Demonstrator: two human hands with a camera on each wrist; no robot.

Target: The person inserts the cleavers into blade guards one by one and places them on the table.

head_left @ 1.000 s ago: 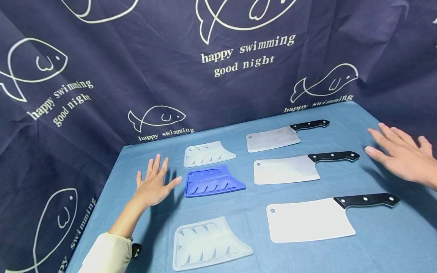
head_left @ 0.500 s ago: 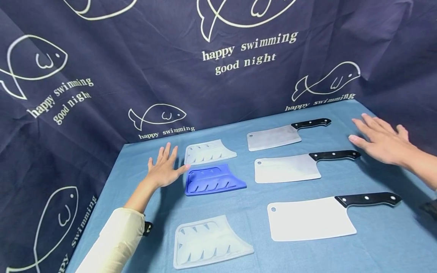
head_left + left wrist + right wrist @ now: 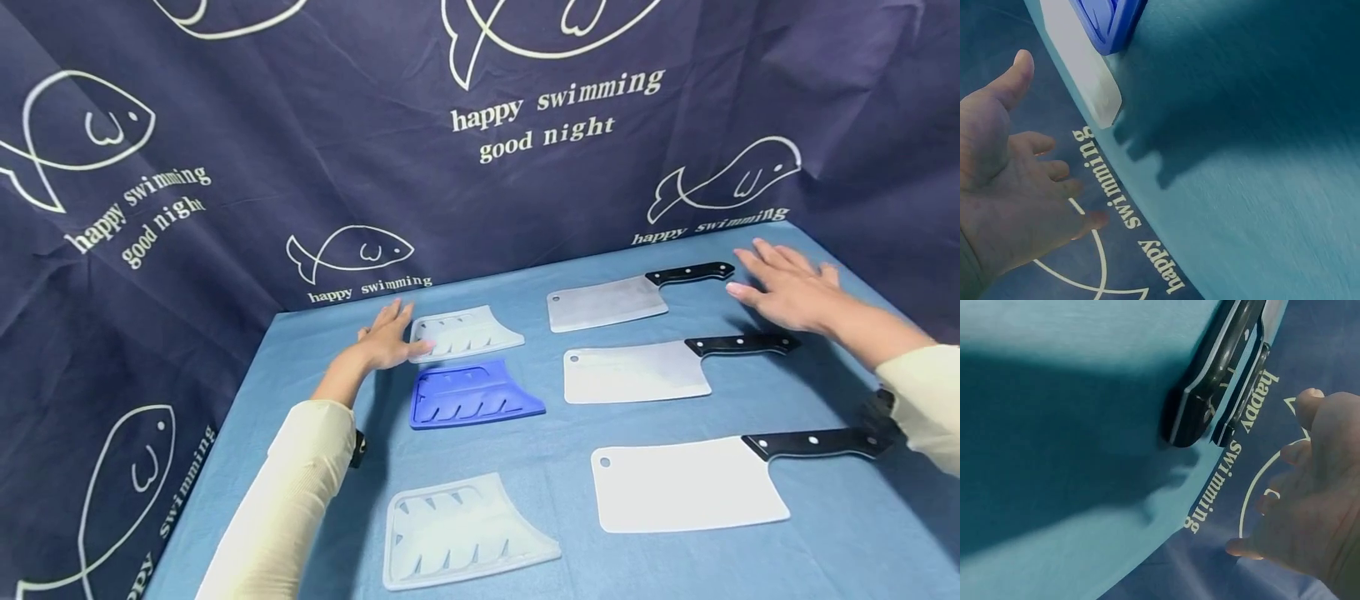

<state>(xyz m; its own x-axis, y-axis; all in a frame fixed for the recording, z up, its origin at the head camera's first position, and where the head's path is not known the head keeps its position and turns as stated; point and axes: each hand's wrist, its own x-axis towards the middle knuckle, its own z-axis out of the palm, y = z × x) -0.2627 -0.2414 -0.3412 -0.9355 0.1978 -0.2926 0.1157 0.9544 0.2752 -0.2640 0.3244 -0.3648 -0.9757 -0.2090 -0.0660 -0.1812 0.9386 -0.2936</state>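
Note:
My left hand (image 3: 384, 340) is above the table's far left, its thumb overlapping the left end of the far translucent white blade cover (image 3: 472, 333) in the head view. The left wrist view shows this hand (image 3: 1010, 175) apart from the covers, fingers loose. Over on the right, my right hand (image 3: 791, 292) hovers near the black handle of the far cleaver (image 3: 611, 302). Its fingers (image 3: 1304, 409) are spread and hold nothing. Nearer lie a blue blade cover (image 3: 476, 398) and a middle cleaver (image 3: 637, 372).
At the front are another translucent white cover (image 3: 465, 529) and a third cleaver (image 3: 686, 487). The cleavers lie flat with handles to the right. A blue cloth (image 3: 570, 467) covers the table, and a dark fish-print curtain (image 3: 525, 200) hangs behind it.
My left hand has moved forward and right, from beside the blue cover to the far white cover. My right hand has moved left and forward toward the far cleaver's handle.

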